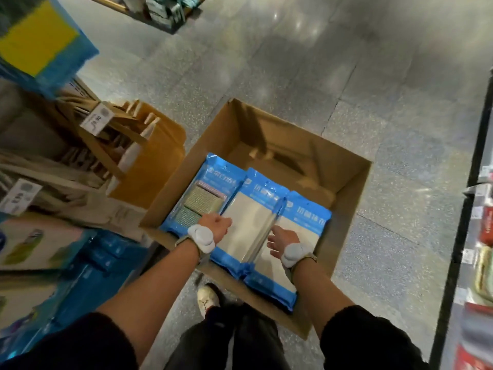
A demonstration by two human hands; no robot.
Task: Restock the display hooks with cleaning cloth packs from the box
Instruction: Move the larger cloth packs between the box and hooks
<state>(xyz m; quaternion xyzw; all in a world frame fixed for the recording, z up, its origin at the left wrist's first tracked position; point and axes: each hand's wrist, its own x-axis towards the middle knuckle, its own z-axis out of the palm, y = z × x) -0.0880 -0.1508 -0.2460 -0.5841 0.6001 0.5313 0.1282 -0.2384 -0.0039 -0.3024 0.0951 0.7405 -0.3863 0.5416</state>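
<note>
- A grey speckled tile floor [293, 62] runs between shop displays, and an open cardboard box [352, 198] stands on it in front of the person.
- Three blue cleaning cloth packs lie flat in the near half of the box, and its far half shows bare cardboard.
- The left pack [205, 193] shows striped pink and green cloths through its window. The middle pack [248, 225] and the right pack [306, 222] show plain pale cloth.
- The middle pack overlaps its neighbours, with its right edge lifted a little over the right pack.
- The left hand [217, 228] is at the middle pack's left edge with its fingers curled in and gripping that edge (the fingertips themselves are hidden).
- The right hand [280, 240] is at the same pack's right edge. Its fingers are spread and fairly straight and lie against the pack, not closed round it.
- Each wrist carries a grey-white band [201, 237].
- To the left, brown paper bags [149, 161] hang on a display with a white price tag [97, 117] in front. More blue packs [106, 263] hang lower down, near the left arm.
- A dark shelf edge [458, 263] runs down the right side, with blurred red goods behind it.
- One pale shoe [206, 297] stands on the floor just beside the box's near wall.
</note>
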